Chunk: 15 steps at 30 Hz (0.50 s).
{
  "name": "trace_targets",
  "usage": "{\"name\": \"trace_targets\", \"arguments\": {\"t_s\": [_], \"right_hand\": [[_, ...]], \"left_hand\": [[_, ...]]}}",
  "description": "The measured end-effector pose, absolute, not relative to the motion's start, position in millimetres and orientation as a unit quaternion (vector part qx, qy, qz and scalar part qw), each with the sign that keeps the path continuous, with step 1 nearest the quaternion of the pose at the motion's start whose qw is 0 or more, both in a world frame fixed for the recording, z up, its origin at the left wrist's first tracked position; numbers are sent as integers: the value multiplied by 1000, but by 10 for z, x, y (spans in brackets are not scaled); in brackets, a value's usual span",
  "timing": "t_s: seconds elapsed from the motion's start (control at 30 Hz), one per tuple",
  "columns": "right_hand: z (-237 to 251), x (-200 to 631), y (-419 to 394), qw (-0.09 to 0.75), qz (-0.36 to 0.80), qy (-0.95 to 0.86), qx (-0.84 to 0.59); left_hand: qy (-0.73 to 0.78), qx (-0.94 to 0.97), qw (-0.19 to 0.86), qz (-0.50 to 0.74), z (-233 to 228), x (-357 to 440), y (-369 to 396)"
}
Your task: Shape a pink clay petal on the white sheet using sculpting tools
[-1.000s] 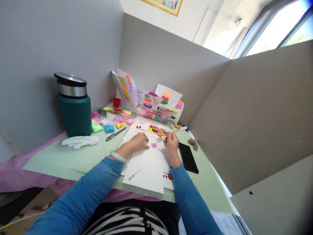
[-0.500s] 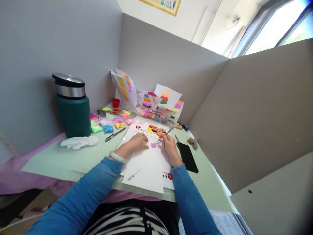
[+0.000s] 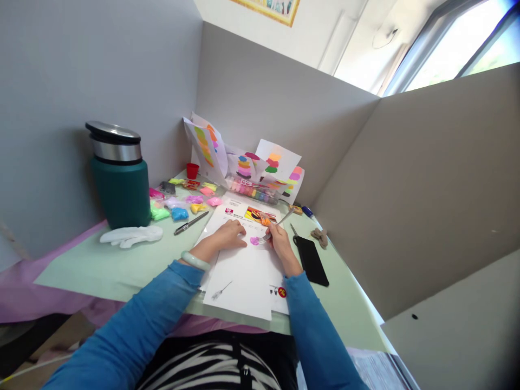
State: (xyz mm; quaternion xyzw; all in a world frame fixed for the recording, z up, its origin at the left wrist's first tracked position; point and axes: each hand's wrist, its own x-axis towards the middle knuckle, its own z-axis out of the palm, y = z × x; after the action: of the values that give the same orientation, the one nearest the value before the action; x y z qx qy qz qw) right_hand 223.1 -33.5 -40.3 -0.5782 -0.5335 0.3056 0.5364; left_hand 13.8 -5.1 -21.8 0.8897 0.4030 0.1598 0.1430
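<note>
A white paper sheet (image 3: 244,276) lies on the pale green desk mat (image 3: 122,265). My left hand (image 3: 228,234) rests flat on the sheet, fingers spread, holding it down. My right hand (image 3: 277,237) grips a metal fork (image 3: 273,230), its tines touching a small pink clay blob (image 3: 254,240) on the paper. A bit of orange clay (image 3: 265,221) sits just beyond the fork. Both sleeves are blue.
A teal flask (image 3: 120,176) stands at the left, a white glove (image 3: 132,234) and a pen (image 3: 192,222) before it. Coloured clay packets (image 3: 182,201), a red cup (image 3: 192,170) and colour-swatch papers (image 3: 244,160) line the back. A black phone (image 3: 311,260) lies right. Grey partitions enclose the desk.
My right hand has tilted the fork and brought its tines down to the left onto the pink clay. My left hand has stayed on the paper.
</note>
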Motion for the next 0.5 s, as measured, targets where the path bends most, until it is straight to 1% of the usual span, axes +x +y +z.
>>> {"name": "trace_targets", "arguments": {"t_s": [0.17, 0.33, 0.43, 0.5], "right_hand": [[-450, 2229, -326, 513, 274, -559, -591], [-467, 2314, -328, 471, 204, -595, -618], [-454, 2370, -344, 471, 160, -599, -627], [-438, 2367, -358, 487, 145, -590, -627]], "left_hand": [[406, 889, 140, 160, -225, 145, -45], [406, 889, 139, 158, -238, 148, -35], [409, 888, 141, 155, -242, 149, -30], [411, 887, 141, 155, -243, 150, -28]]}}
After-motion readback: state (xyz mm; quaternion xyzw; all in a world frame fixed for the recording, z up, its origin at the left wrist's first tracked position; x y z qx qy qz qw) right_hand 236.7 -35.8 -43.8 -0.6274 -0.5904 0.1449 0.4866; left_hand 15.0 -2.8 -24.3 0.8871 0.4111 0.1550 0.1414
